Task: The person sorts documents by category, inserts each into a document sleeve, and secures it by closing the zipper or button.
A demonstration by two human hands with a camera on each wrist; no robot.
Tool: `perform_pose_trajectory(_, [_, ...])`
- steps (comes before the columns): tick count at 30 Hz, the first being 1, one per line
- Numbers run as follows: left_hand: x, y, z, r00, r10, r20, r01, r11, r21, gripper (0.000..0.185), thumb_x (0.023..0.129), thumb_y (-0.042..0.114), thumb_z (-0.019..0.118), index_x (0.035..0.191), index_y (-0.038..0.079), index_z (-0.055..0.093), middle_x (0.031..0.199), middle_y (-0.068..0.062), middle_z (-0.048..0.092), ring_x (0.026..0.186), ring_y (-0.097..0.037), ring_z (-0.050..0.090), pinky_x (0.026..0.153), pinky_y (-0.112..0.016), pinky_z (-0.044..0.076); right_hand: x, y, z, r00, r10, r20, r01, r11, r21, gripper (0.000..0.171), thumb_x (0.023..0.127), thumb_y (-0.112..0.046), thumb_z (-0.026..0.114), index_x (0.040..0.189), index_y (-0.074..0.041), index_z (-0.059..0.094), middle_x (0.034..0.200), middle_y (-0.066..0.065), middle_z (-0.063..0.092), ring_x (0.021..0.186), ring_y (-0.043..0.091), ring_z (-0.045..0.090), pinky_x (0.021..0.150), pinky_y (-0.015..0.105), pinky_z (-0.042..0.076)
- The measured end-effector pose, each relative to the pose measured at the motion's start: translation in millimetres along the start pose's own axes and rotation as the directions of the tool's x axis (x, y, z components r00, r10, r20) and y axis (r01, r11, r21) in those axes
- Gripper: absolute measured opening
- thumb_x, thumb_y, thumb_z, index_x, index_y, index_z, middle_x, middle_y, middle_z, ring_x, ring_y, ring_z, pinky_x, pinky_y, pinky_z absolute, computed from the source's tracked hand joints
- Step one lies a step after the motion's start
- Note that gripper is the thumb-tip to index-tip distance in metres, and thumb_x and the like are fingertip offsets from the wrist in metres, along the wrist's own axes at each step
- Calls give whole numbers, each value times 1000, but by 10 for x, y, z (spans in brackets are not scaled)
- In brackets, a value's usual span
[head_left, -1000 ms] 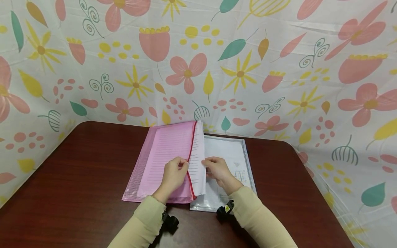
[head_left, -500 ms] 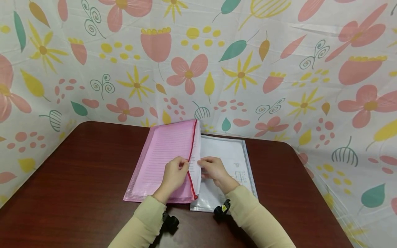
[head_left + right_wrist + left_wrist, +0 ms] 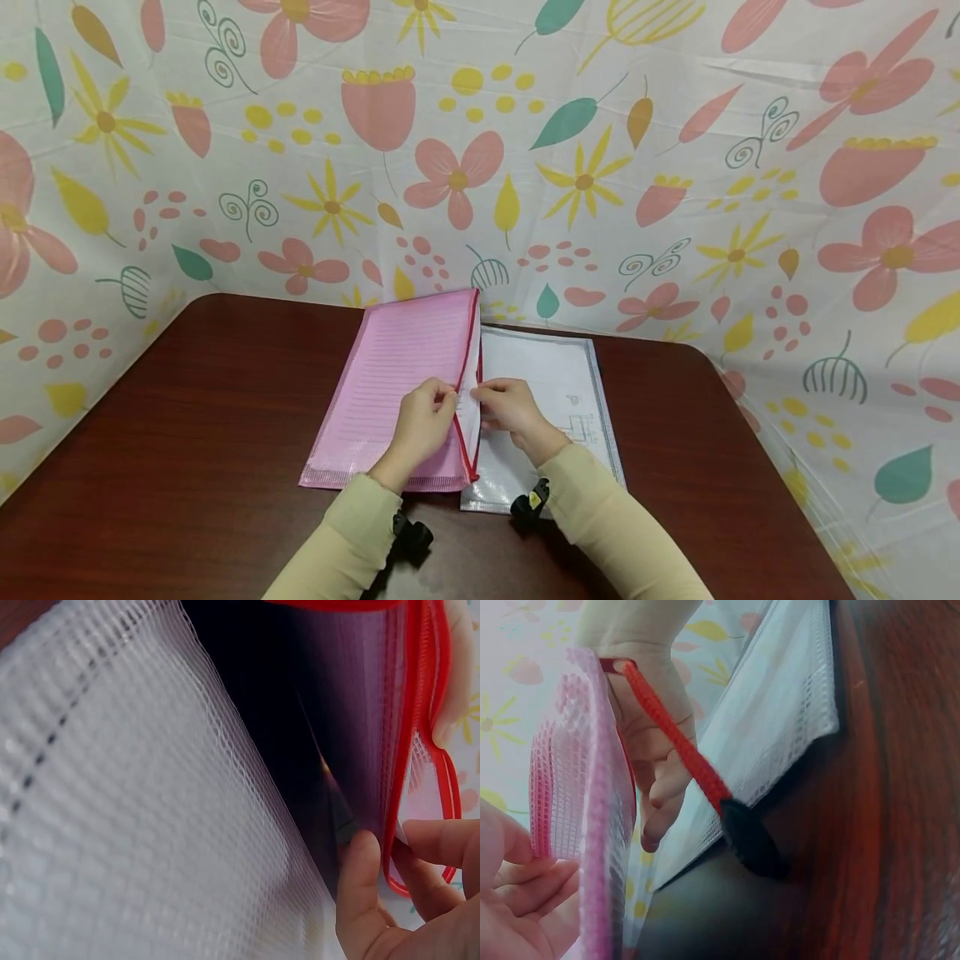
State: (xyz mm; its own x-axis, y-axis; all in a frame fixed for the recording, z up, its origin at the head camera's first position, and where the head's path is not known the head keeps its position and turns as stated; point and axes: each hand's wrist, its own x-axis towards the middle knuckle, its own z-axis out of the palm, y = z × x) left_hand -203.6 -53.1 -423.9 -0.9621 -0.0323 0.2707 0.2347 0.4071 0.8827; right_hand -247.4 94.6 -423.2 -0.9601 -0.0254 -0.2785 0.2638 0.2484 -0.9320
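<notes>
A pink mesh zipper pouch [image 3: 390, 367] with a red zipper stands tilted, its mouth facing right. My left hand [image 3: 422, 425] pinches the upper edge of that mouth near its middle. Lined white paper [image 3: 468, 429] lies mostly inside, showing through the pink mesh, with a narrow strip visible at the opening. My right hand [image 3: 519, 414] pinches the paper's right edge, fingertips right at the lower zipper edge. In the left wrist view, a red cord with a black zipper pull [image 3: 746, 836] hangs from the pouch's near corner.
A white mesh pouch [image 3: 536, 358] with printed paper inside lies on the dark wooden table [image 3: 187, 417], under my right hand and partly behind the pink pouch. A floral cloth [image 3: 600, 125] hangs along the back and sides.
My right hand has moved left, and the paper has slid deeper into the pink pouch. The lower red zipper edge now shows. My left hand keeps its place.
</notes>
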Motion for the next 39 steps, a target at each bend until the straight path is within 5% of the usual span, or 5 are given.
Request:
perform_pose_trajectory(18, [26, -23, 30, 1000, 17, 6, -17, 1000, 0, 9, 90, 6, 56, 86, 4, 63, 99, -15, 70, 90, -26, 66, 77, -38, 54, 0, -46, 67, 999, -17, -32, 16, 999, -36, 27, 85, -14, 64, 107, 2, 66, 81, 4, 61, 63, 9, 52, 50, 24, 51])
perform_pose_trajectory(24, [-2, -59, 46, 999, -27, -27, 27, 999, -22, 9, 88, 6, 57, 84, 4, 65, 100, -14, 71, 92, -27, 67, 78, -39, 54, -208, 47, 110, 997, -1, 75, -3, 998, 61, 68, 90, -23, 58, 145, -5, 22, 131, 31, 47, 79, 22, 65, 62, 35, 56])
perform_pose_trajectory(29, [-21, -65, 49, 998, -53, -28, 51, 998, -40, 10, 89, 7, 57, 85, 3, 65, 102, -14, 71, 91, -27, 67, 75, -36, 55, -467, 92, 124, 969, 64, 237, -98, 986, 134, 93, 89, -30, 58, 150, -11, -9, 142, 39, 23, 83, 28, 65, 67, 46, 56])
perform_pose_trajectory(33, [-10, -50, 39, 997, -70, -19, 69, 996, -50, 11, 90, 10, 56, 86, 3, 65, 99, -15, 70, 89, -28, 68, 75, -36, 55, -622, 89, 108, 925, 77, 373, -131, 984, 121, 99, 87, -33, 59, 149, -10, -15, 129, 36, 44, 76, 27, 67, 65, 50, 56])
perform_pose_trajectory(39, [-3, -77, 28, 997, -75, 13, 76, 997, -14, 13, 91, 11, 56, 91, 4, 67, 100, -14, 70, 94, -28, 66, 83, -41, 53, -688, 113, 35, 866, 96, 490, -121, 993, 19, 97, 85, -28, 63, 152, -11, -5, 70, 8, 64, 51, 14, 61, 54, 35, 55])
